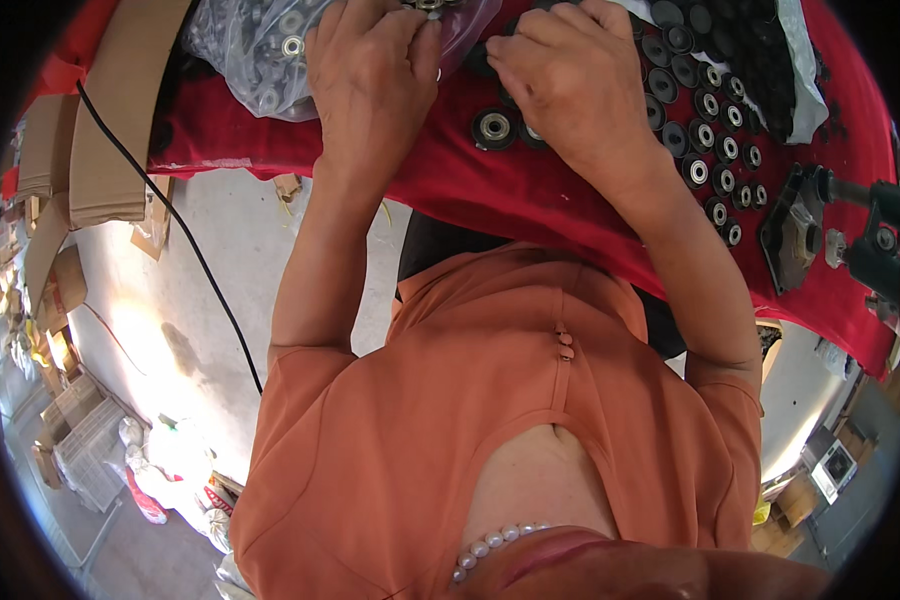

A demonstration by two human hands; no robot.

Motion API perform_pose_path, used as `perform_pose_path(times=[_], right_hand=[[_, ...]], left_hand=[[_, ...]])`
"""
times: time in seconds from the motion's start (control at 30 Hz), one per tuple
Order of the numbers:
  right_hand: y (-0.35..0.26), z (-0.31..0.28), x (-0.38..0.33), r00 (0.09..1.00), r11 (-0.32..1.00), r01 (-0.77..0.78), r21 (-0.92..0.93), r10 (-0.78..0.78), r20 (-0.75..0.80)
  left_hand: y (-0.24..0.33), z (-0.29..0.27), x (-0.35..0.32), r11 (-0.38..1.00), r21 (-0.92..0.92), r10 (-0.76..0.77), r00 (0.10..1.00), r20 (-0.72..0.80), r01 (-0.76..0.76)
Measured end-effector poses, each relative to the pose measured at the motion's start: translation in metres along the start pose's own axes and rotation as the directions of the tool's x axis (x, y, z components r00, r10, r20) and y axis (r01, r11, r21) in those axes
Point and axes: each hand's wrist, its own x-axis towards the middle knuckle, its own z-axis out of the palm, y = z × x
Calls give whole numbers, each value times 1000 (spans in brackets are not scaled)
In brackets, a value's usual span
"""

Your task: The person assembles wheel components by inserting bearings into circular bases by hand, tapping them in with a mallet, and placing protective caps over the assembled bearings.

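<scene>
My left hand (370, 65) is at the clear plastic bag (255, 60) of small metal bearings, its fingers curled with their tips near the top edge of the view. Shiny bearings (432, 5) show just beyond those fingers; what the hand grips is hidden. Over the red cloth, my right hand (575, 85) is closed with its fingers bent downward, and whatever is in it cannot be seen. Right beside its wrist lies a black wheel with a metal bearing (494, 128) in its centre. Another such wheel is partly covered by the hand.
Several black wheels with bearings (704, 135) and plain black discs (662, 85) lie in rows to the right. Beyond them is an opened bag of black parts (755, 50). A dark green metal tool (880, 235) stands at the right edge. Cardboard (120, 110) and a black cable (185, 225) are left.
</scene>
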Motion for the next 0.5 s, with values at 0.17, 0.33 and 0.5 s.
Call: perform_pose_path(times=[0.17,0.33,0.5], right_hand=[[-22,-24,28,807,939,-344,0,296,512],[-12,-12,-1,919,980,-198,-33,198,342],[-22,-39,36,678,927,-348,-140,352,645]], left_hand=[[1,-1,-5,999,-33,-7,1000,-6,7],[12,-7,1,997,-71,0,1000,-1,0],[16,-13,0,992,-123,23,1000,12,-21]])
